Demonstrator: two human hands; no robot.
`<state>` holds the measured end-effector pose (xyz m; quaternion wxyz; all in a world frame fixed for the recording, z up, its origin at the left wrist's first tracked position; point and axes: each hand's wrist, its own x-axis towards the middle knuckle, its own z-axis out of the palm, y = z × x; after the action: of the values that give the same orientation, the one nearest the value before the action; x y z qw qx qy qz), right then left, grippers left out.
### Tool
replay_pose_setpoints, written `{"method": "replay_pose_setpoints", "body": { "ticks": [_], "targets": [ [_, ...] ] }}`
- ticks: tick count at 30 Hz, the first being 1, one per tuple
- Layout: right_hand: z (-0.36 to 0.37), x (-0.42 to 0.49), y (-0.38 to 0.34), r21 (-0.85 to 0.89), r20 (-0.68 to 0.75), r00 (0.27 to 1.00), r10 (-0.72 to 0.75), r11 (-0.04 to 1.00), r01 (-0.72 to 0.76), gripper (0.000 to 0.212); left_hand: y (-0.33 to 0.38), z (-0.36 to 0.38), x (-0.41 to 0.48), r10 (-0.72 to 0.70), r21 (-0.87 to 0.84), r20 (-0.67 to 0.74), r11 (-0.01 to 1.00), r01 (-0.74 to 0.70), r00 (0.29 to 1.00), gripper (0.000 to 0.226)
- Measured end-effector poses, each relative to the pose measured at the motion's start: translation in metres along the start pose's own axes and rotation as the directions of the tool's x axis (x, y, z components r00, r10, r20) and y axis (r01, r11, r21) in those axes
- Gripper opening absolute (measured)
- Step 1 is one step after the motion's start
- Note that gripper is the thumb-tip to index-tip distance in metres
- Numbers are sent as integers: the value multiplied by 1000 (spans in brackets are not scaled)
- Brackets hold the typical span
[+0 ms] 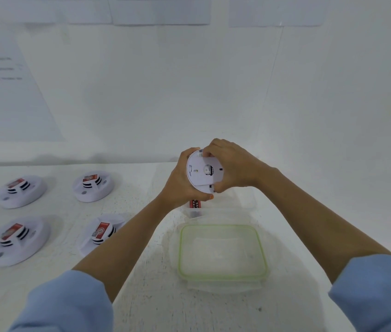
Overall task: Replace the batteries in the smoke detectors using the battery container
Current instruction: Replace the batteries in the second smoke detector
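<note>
My left hand (180,185) and right hand (234,167), fingers curled round one smoke detector (200,172); battery container (247,203) just beneath

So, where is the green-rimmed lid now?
In the head view, the green-rimmed lid lies on the table, right of centre, just nearer than the clear container.

Hidden, cropped, unreadable
The left hand (181,185) hides the top of a red battery (195,204); print on the held detector (201,172) is too small to read; the left forearm (120,238) overlaps the 8 o'clock detector (98,232); wall sheets (161,13) at 12 o'clock are cropped.
</note>
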<state>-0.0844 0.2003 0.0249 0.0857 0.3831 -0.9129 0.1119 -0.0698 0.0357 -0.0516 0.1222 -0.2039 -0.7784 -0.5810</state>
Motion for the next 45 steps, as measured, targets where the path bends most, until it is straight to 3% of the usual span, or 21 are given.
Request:
{"method": "replay_pose_setpoints", "body": {
  "ticks": [11, 22, 31, 35, 45],
  "targets": [
    [-6, -2, 4, -31, 4, 1000, -9, 999, 9, 74, 0, -5, 6, 56, 9, 47, 998, -56, 997, 91],
    [-9, -14, 6, 10, -21, 999, 37, 999, -36, 66, 2, -4, -1, 52, 36, 44, 998, -54, 998, 91],
    [2, -52, -13, 178, 9, 991, 134, 975, -134, 73, 4, -18, -31, 7, 57, 43, 998, -9, 999, 104],
    [8, -78, -25, 273, 97, 981, 166, 944, -186, 68, 12, -29, -49, -14, 37, -24, 999, 15, 1000, 101],
    [33, -112, -44, 216, 399, 900, 174, 936, -277, 66, 35, -24, -89, -80, 15, -122, 997, 82, 989, 104]
  ]
}}
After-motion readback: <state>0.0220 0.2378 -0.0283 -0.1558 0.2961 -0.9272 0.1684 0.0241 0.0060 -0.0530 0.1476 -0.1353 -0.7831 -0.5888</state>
